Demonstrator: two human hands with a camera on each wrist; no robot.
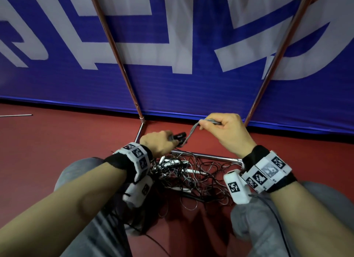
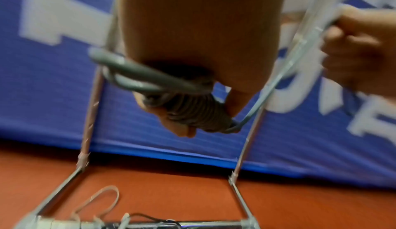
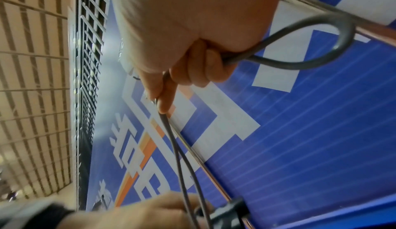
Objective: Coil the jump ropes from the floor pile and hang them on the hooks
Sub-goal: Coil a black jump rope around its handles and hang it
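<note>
My left hand [image 1: 164,141] grips the dark handles of a grey jump rope [image 1: 179,137], with cord wound tightly round them [image 2: 197,112]. My right hand [image 1: 220,126] pinches a doubled loop of the same grey cord [image 1: 193,129], held up and to the right of the left hand. In the right wrist view the cord [image 3: 182,148] runs from my fingers down to the left hand [image 3: 150,214], and a loop [image 3: 321,46] sticks out past my fist. A tangled pile of black and white ropes [image 1: 187,176] lies on the red floor between my knees.
A chrome rack frame stands in front of me: its base bar [image 1: 206,157] crosses the pile and two slanted poles [image 1: 118,61] [image 1: 277,65] rise up. A blue banner with white letters [image 1: 172,84] backs it. Red floor [image 1: 57,141] spreads to the left.
</note>
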